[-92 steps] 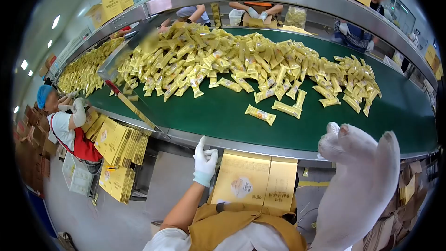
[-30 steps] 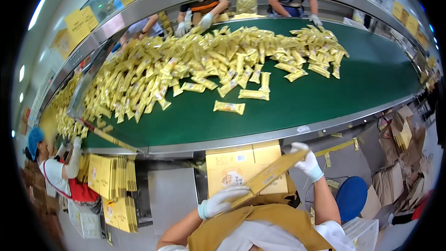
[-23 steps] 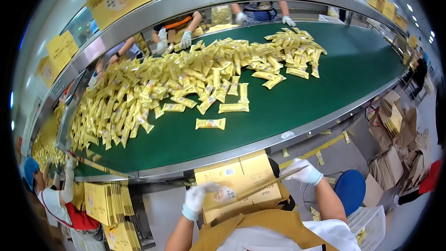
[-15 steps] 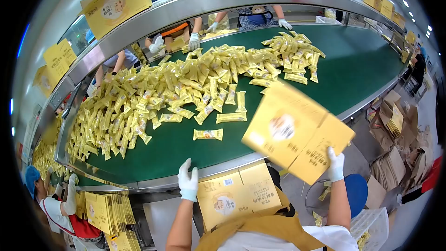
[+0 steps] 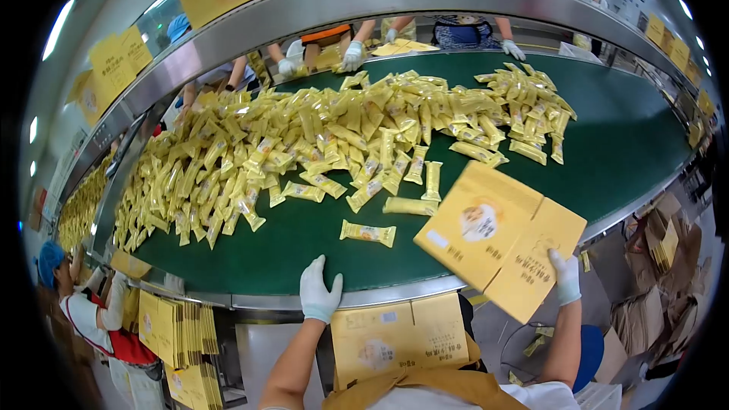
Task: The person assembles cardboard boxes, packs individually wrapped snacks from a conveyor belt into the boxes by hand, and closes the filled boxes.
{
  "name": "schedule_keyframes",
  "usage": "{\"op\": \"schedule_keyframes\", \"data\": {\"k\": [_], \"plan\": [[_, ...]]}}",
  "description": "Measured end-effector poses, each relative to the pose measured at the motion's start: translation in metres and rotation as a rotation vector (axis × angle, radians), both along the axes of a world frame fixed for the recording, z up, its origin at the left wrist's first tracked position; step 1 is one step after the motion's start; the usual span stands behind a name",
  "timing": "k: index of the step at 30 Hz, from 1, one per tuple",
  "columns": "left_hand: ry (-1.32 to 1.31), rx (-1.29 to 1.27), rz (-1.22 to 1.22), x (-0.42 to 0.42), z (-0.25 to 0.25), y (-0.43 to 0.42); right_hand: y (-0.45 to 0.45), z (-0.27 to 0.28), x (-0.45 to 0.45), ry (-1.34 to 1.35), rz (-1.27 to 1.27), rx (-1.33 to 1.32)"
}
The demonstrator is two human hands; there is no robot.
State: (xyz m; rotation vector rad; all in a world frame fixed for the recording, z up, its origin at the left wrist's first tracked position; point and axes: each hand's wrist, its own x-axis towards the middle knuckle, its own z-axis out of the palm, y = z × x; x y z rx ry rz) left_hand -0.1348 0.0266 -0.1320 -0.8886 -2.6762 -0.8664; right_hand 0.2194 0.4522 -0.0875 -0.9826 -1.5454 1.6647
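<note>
In my right hand (image 5: 566, 276), white-gloved, is a flat yellow cardboard carton (image 5: 486, 231) with a printed oval picture; the fingers grip its right edge and it hangs tilted over the belt's near edge. My left hand (image 5: 320, 290), also gloved, is at the conveyor's metal rim with fingers spread and nothing in them. Just beyond it a single yellow snack packet (image 5: 368, 233) lies on the green belt (image 5: 296, 247). Another yellow carton (image 5: 399, 340) rests below the belt, in front of my body.
A large heap of yellow packets (image 5: 319, 129) covers much of the belt. Co-workers' gloved hands (image 5: 354, 55) are at its far side. At lower left stand stacked flat cartons (image 5: 171, 330) beside a person in a blue cap (image 5: 52, 264). Brown cardboard (image 5: 636, 311) lies at right.
My view has shifted, so the belt and packets appear farther right. The carton in my right hand has swung slightly. My left hand has come forward against the belt's rim.
</note>
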Motion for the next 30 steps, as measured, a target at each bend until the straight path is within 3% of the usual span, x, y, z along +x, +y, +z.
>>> {"op": "schedule_keyframes", "data": {"k": [5,8,9,14,18,21,22,23,24,25,28,30], "plan": [[-0.308,0.445,-0.158,-0.008,-0.012,-0.008,-0.035,0.005,-0.046,-0.021,0.426,-0.037],[-0.306,0.544,-0.044,-0.026,-0.031,-0.002,-0.038,0.002,-0.068,0.048,0.478,-0.062],[-0.272,0.462,0.01,-0.031,-0.029,0.0,-0.036,0.01,-0.073,0.023,0.535,-0.05],[-0.365,0.592,-0.014,-0.086,-0.05,0.002,-0.052,0.012,-0.119,-0.239,0.675,0.061],[-0.407,0.601,-0.066,-0.137,-0.047,0.001,-0.079,-0.015,-0.146,-0.381,1.045,0.169],[-0.277,0.425,-0.089,-0.172,-0.044,-0.001,-0.045,-0.001,-0.179,-0.639,0.922,0.18],[-0.299,0.391,-0.081,-0.174,-0.026,0.005,-0.029,-0.012,-0.196,-0.299,0.759,0.259],[-0.252,0.328,-0.052,-0.186,-0.029,0.01,-0.018,-0.023,-0.217,-0.132,0.535,0.204],[-0.204,0.265,-0.028,-0.199,-0.031,0.016,-0.004,-0.016,-0.24,-0.111,0.51,0.525],[-0.226,0.252,-0.039,-0.213,-0.033,0.024,0.009,-0.028,-0.266,-0.064,0.482,0.472],[-0.217,0.358,-0.067,-0.268,-0.053,0.061,0.051,-0.031,-0.346,-0.206,0.432,0.813],[-0.227,0.354,-0.004,-0.299,-0.053,0.084,0.087,-0.05,-0.4,-0.184,0.435,0.726]]}}
